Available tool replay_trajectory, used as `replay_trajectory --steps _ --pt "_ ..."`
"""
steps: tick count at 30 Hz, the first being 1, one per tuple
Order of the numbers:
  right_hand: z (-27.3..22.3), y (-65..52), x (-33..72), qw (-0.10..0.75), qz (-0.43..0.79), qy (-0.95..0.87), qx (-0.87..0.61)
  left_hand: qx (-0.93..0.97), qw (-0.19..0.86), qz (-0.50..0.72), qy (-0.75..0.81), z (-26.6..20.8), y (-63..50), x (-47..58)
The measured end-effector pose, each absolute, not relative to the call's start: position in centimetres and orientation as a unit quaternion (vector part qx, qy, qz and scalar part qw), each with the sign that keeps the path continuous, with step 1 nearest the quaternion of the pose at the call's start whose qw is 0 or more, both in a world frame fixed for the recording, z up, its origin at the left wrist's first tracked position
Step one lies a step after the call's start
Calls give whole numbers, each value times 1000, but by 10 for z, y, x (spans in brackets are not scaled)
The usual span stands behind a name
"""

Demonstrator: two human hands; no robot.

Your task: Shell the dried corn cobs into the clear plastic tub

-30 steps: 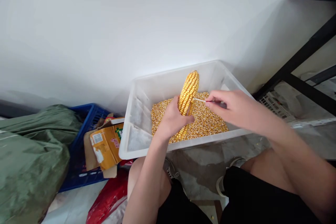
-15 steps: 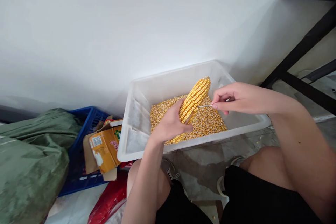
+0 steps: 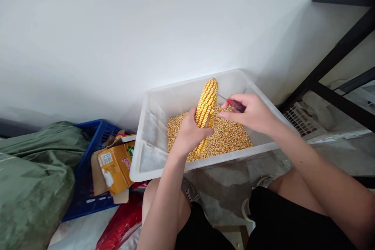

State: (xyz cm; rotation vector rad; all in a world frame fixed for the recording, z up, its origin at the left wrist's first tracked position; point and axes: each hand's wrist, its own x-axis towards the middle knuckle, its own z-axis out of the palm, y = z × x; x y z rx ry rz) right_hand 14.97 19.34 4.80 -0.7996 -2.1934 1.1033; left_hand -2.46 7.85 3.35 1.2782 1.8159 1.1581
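My left hand (image 3: 190, 132) is wrapped round the lower middle of a yellow corn cob (image 3: 206, 103), which stands nearly upright above the plastic tub. In my right hand (image 3: 249, 112) is a screwdriver (image 3: 236, 105) with a dark red handle and a thin metal shaft. Its tip meets the kernels near the top of the cob on the right side. A strip low on the cob's right side looks bare of kernels. Beneath both hands, loose corn kernels (image 3: 231, 136) cover the bottom of the translucent white tub (image 3: 140, 164).
On the left, a green cloth sack (image 3: 35, 175) lies by a blue crate (image 3: 88, 203) holding flattened cardboard (image 3: 117, 166). A red bag (image 3: 121, 218) is on the floor. A black metal frame (image 3: 331, 62) stands at right, with a white basket (image 3: 303, 119) behind it. The wall rises behind the tub.
The cob has been turned more upright and moved slightly left. My right hand has shifted up and left, bringing the screwdriver tip near the cob's top; its handle now shows.
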Motion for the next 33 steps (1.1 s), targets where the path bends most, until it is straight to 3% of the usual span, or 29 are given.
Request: replay_trajectory --steps 5,15,25,33 --pt "29 176 123 347 364 -812 -296 480 304 446 692 32 79 -22" --pt "22 159 106 379 263 -813 -355 480 229 454 714 21 80 -17" --pt "52 194 143 192 369 -863 -286 421 260 462 736 36 77 -28" --pt "53 200 153 166 356 -877 -278 449 262 450 726 33 76 -27"
